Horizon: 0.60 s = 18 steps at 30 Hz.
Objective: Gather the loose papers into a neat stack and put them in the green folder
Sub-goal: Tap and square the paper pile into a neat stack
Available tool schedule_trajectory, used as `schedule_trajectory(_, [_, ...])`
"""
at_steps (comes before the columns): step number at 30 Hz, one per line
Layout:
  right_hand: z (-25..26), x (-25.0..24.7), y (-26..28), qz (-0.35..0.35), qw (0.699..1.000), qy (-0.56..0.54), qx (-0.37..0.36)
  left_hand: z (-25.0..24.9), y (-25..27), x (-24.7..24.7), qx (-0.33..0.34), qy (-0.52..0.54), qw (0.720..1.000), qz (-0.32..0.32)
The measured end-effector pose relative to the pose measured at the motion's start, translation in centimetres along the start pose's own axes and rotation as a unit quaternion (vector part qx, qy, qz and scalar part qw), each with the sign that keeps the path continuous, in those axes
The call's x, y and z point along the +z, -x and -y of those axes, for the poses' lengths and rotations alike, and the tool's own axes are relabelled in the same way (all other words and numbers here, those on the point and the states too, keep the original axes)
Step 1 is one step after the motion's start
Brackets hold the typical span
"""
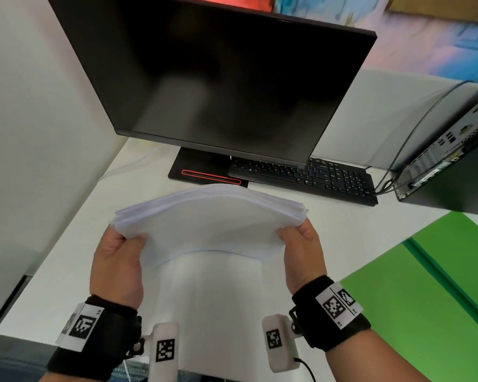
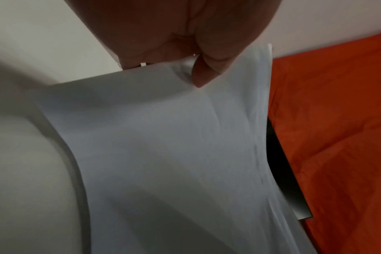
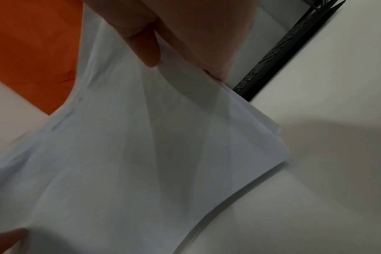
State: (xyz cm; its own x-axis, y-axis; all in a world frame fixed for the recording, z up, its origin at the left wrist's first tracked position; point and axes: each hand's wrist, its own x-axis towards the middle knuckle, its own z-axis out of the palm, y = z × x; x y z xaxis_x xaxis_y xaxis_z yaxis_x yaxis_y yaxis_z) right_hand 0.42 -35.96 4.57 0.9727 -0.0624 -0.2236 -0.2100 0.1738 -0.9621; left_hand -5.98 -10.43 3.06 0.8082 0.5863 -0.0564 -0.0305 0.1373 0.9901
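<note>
The left hand has its grip on the left edge of the papers, thumb on top and the other fingers hidden beneath. In the left wrist view the thumb presses into the top sheet of the papers, which dimples under it.

Between the two grips the papers arch upward in a hump, held in the air above the white surface. Their far edges are fanned and not flush. Beyond the grips stand a dark monitor and a black keyboard.

The right hand has its grip on the right edge, thumb on top, pinching the sheets. In the right wrist view its thumb lies on the papers, and the sheet corners spread apart just past the grip.

To the right of the right grip, well apart from the papers, the green folder lies open and flat on the surface. Beyond it sits a black computer case with cables running to it.
</note>
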Motion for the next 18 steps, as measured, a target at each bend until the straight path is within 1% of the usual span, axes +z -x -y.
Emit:
schedule_trajectory(3, [0.0, -0.1, -0.2, -0.005, 1.0, 0.012, 0.006, 0.0, -0.2, -0.1, -0.001, -0.022, 1.0, 0.015])
schedule_trajectory(6, [0.0, -0.3, -0.4, -0.002, 1.0, 0.008, 0.013, -0.6, -0.2, 0.2, -0.007, -0.039, 0.999, 0.012])
schedule_trajectory(8, [-0.1, -0.4, -0.4, -0.001, 1.0, 0.011, 0.02, -0.6, -0.2, 0.5, -0.02, -0.06, 0.998, -0.001])
schedule_trajectory(11, [-0.6, -0.4, -0.2, -0.025, 0.999, 0.023, 0.022, -0.4, -0.2, 0.4, -0.029, -0.064, 0.997, -0.025])
schedule_trajectory(15, [-0.3, -0.3, 0.4, -0.01, 1.0, 0.014, 0.004, -0.9, 0.1, 0.5, 0.006, -0.096, 0.994, -0.044])
schedule_trajectory(18, [0.0, -0.5, 0.3, -0.014, 1.0, 0.024, -0.007, -1.0, 0.1, 0.1, 0.006, -0.071, 0.997, -0.037])
